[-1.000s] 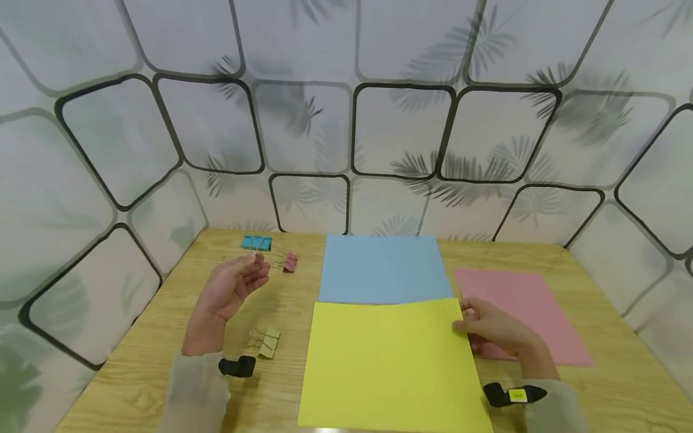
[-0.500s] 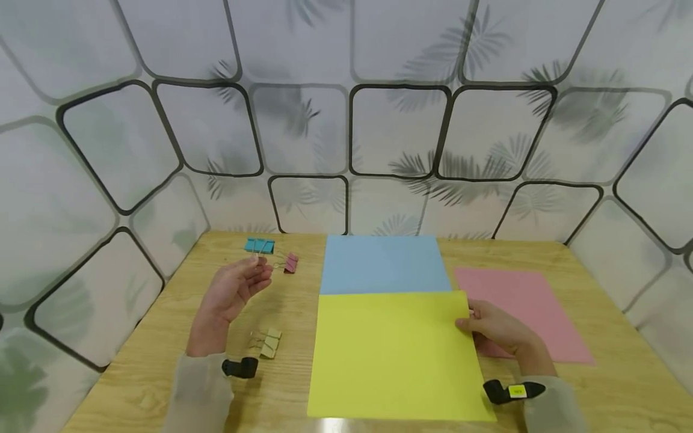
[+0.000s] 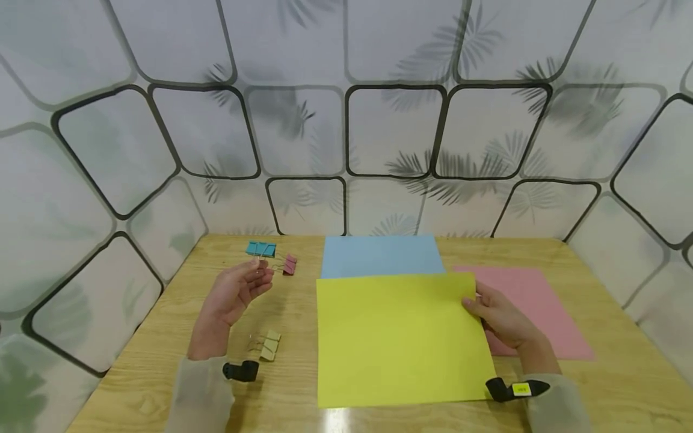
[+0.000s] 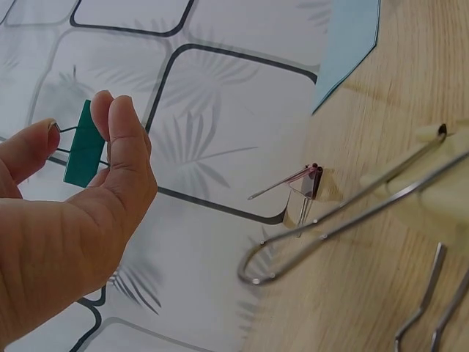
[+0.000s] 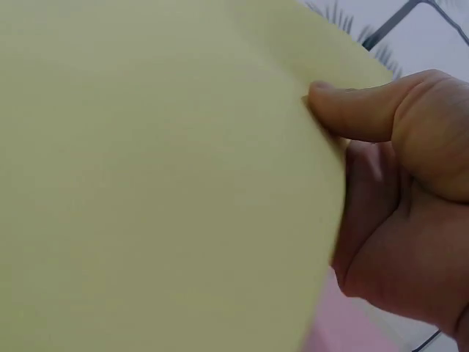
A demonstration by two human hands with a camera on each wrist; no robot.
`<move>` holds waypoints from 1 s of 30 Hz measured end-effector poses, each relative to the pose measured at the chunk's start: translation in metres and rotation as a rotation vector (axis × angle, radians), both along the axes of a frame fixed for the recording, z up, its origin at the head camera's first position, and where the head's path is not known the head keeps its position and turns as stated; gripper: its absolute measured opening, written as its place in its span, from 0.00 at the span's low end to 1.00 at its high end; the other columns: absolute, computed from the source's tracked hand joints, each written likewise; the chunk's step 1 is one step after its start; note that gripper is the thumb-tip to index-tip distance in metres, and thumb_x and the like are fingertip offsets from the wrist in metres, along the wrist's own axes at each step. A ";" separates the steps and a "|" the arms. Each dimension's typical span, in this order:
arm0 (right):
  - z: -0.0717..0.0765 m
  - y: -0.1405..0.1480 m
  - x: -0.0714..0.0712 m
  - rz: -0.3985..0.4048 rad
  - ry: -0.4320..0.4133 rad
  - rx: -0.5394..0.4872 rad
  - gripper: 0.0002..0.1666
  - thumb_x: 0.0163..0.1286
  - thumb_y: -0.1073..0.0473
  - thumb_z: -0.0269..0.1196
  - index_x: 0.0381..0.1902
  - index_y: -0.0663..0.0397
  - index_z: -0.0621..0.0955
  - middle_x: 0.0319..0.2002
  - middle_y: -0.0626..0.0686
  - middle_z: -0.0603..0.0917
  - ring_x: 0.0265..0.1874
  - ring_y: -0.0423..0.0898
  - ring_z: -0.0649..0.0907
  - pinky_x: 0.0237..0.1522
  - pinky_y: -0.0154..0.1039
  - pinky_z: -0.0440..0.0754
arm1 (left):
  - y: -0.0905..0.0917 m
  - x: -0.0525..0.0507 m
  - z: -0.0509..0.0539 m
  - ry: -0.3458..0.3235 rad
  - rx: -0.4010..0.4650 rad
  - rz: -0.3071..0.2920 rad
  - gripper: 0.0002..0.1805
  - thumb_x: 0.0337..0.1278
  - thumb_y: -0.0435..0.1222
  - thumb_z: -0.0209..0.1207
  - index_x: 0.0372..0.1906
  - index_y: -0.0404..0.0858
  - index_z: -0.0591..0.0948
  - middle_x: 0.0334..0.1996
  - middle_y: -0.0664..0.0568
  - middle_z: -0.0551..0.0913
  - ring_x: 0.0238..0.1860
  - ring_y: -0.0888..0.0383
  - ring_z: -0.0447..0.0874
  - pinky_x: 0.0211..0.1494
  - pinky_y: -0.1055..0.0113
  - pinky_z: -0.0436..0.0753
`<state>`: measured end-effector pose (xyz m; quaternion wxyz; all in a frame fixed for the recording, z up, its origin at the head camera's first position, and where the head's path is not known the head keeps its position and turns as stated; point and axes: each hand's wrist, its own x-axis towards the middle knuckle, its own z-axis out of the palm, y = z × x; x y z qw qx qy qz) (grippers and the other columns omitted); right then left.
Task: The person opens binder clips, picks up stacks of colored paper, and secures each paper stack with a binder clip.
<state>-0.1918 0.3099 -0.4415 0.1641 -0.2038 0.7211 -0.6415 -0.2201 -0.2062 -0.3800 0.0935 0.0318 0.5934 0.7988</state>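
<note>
Yellow wrist label (image 3: 521,390), print illegible, left hand (image 3: 231,293) partly curled, pinching 1 teal clip (image 4: 86,150), right hand (image 3: 502,316) grasping 1 yellow sheet (image 3: 400,343) by its edge

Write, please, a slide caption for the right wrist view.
Right hand pinching a yellow sheet at its edge, pink sheet partly visible.

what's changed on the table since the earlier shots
The right hand has moved the yellow sheet forward, so it hides more of the blue sheet in the head view. Nothing was newly grasped or released: the left hand still holds the teal clip. The pink clip, pale yellow clip and pink sheet stayed put.
</note>
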 end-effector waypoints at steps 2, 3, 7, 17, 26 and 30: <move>-0.001 0.000 0.001 -0.016 0.034 -0.035 0.28 0.83 0.59 0.44 0.73 0.65 0.54 0.47 0.54 0.84 0.39 0.52 0.88 0.37 0.48 0.86 | 0.001 0.000 -0.001 0.001 0.002 -0.004 0.13 0.77 0.39 0.48 0.40 0.44 0.84 0.36 0.54 0.85 0.39 0.61 0.85 0.48 0.70 0.83; -0.002 0.000 0.001 -0.031 0.044 -0.050 0.27 0.83 0.59 0.44 0.73 0.64 0.55 0.46 0.54 0.85 0.39 0.51 0.88 0.37 0.48 0.86 | 0.001 0.000 -0.001 0.003 0.000 -0.008 0.13 0.77 0.39 0.48 0.40 0.44 0.84 0.36 0.54 0.85 0.39 0.61 0.85 0.48 0.70 0.83; -0.002 -0.003 0.002 -0.130 0.056 -0.080 0.23 0.83 0.56 0.45 0.70 0.55 0.60 0.41 0.54 0.85 0.32 0.51 0.88 0.32 0.49 0.86 | 0.003 -0.001 -0.002 0.011 -0.015 -0.006 0.13 0.77 0.40 0.49 0.41 0.44 0.83 0.37 0.53 0.85 0.40 0.61 0.84 0.49 0.70 0.83; 0.012 -0.018 0.000 -0.334 0.063 -0.054 0.19 0.81 0.49 0.46 0.64 0.47 0.64 0.31 0.51 0.86 0.22 0.48 0.87 0.23 0.48 0.85 | 0.002 0.000 -0.002 0.010 -0.029 -0.006 0.13 0.78 0.40 0.48 0.41 0.45 0.83 0.37 0.54 0.84 0.40 0.61 0.84 0.48 0.70 0.83; 0.026 -0.022 0.004 -0.480 0.084 -0.081 0.21 0.79 0.49 0.51 0.60 0.57 0.70 0.28 0.47 0.86 0.22 0.43 0.86 0.25 0.40 0.84 | 0.005 0.001 0.001 -0.002 -0.016 0.003 0.13 0.77 0.41 0.49 0.38 0.44 0.83 0.35 0.54 0.84 0.37 0.62 0.84 0.47 0.70 0.84; 0.028 -0.024 0.005 -0.494 0.107 -0.097 0.14 0.79 0.49 0.52 0.52 0.51 0.75 0.27 0.47 0.85 0.21 0.43 0.85 0.23 0.39 0.84 | 0.004 0.001 0.001 -0.010 -0.010 0.019 0.13 0.78 0.41 0.47 0.42 0.40 0.81 0.33 0.55 0.83 0.35 0.63 0.83 0.45 0.70 0.84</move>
